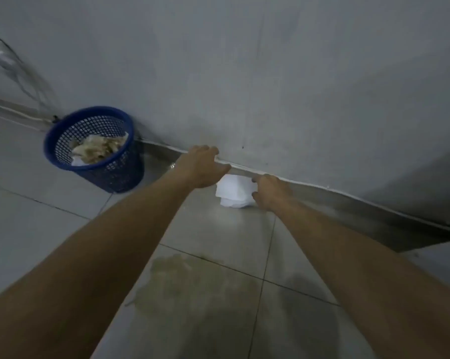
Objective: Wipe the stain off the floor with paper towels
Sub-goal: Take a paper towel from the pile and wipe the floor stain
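Both arms reach forward toward the foot of a grey wall (270, 73), where white paper towels (234, 190) lie on the tiled floor (37, 216). The right hand (270, 191) pinches their right edge with curled fingers, while the left hand (202, 165) hovers just above their left side, knuckles up, its fingers hidden. A brownish stain (193, 286) spreads across the tiles nearer the camera, and a blue mesh basket (97, 147) holding soiled paper stands to the left by the wall.
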`<state>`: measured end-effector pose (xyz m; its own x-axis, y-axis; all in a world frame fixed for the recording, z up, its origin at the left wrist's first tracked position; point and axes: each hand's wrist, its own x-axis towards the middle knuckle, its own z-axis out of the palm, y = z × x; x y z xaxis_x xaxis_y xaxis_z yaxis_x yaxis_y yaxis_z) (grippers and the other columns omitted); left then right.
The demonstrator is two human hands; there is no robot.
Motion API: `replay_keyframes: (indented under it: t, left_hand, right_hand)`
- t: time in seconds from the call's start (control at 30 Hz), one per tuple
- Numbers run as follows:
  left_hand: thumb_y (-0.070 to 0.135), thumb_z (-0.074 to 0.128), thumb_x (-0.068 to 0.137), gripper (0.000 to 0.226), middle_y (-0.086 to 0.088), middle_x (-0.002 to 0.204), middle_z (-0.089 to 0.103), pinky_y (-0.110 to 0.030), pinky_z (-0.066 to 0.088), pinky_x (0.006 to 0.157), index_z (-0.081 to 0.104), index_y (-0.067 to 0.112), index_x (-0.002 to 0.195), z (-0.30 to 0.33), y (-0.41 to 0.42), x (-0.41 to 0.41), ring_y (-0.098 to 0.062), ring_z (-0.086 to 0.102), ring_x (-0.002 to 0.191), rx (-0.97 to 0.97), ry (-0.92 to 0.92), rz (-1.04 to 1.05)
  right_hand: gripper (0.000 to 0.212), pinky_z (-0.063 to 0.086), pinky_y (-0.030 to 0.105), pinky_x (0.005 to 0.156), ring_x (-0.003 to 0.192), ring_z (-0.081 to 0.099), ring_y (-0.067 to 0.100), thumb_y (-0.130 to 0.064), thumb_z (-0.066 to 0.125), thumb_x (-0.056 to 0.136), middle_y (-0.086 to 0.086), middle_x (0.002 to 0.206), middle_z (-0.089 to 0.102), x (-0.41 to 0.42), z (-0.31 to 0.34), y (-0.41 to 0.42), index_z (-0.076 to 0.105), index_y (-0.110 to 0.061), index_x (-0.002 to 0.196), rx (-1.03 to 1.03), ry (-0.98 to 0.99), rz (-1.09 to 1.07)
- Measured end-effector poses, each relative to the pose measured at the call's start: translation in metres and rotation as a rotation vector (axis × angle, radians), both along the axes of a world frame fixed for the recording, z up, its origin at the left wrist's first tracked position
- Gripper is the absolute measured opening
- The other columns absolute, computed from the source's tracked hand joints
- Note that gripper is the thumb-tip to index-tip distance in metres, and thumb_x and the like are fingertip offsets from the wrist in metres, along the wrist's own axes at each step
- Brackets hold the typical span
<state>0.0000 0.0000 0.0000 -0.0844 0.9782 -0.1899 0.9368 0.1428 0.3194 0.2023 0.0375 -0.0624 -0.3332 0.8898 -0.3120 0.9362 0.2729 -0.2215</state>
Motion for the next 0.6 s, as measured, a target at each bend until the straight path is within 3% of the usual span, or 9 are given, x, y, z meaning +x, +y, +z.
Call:
replay_keyframes:
  t: [0.17, 0.4, 0.5, 0.6]
  left_hand:
    - [0.057, 0.047, 0.090, 0.065, -0.010, 0.146, 0.047, -0.042, 0.036, 0.107, 0.044, 0.015, 0.140, -0.083, 0.002, 0.005, -0.030, 0.041, 0.133, -0.012, 0.027, -0.034]
    - [0.043, 0.050, 0.093, 0.050, -0.007, 0.140, 0.050, -0.045, 0.043, 0.102, 0.046, 0.018, 0.136, -0.158, 0.014, 0.019, -0.029, 0.048, 0.125, -0.049, -0.003, -0.066]
    - [0.040, 0.050, 0.093, 0.047, -0.008, 0.137, 0.051, -0.045, 0.046, 0.099, 0.045, 0.018, 0.135, -0.179, 0.016, 0.018, -0.029, 0.050, 0.121, -0.049, -0.016, -0.062]
    - [0.037, 0.050, 0.094, 0.047, -0.009, 0.135, 0.052, -0.045, 0.047, 0.098, 0.045, 0.016, 0.136, -0.190, 0.013, 0.014, -0.030, 0.051, 0.119, -0.074, -0.021, -0.062]
  right_hand:
    - [0.043, 0.046, 0.042, 0.096, 0.119, 0.052, 0.033, -0.020, 0.055, 0.089, 0.010, 0.133, 0.051, -0.002, -0.068, 0.010, 0.052, -0.019, 0.132, 0.107, -0.009, -0.046]
    - [0.041, 0.045, 0.042, 0.095, 0.115, 0.051, 0.034, -0.007, 0.056, 0.091, 0.015, 0.131, 0.045, -0.016, -0.111, 0.048, 0.048, -0.011, 0.131, 0.206, 0.040, -0.150]
    - [0.027, 0.045, 0.041, 0.093, 0.108, 0.055, 0.037, -0.010, 0.045, 0.094, 0.018, 0.126, 0.050, -0.019, -0.123, 0.056, 0.053, -0.008, 0.120, 0.231, 0.032, -0.187]
    - [0.028, 0.048, 0.039, 0.093, 0.107, 0.061, 0.036, -0.010, 0.042, 0.095, 0.021, 0.120, 0.061, -0.021, -0.127, 0.059, 0.059, -0.001, 0.115, 0.209, 0.122, -0.251]
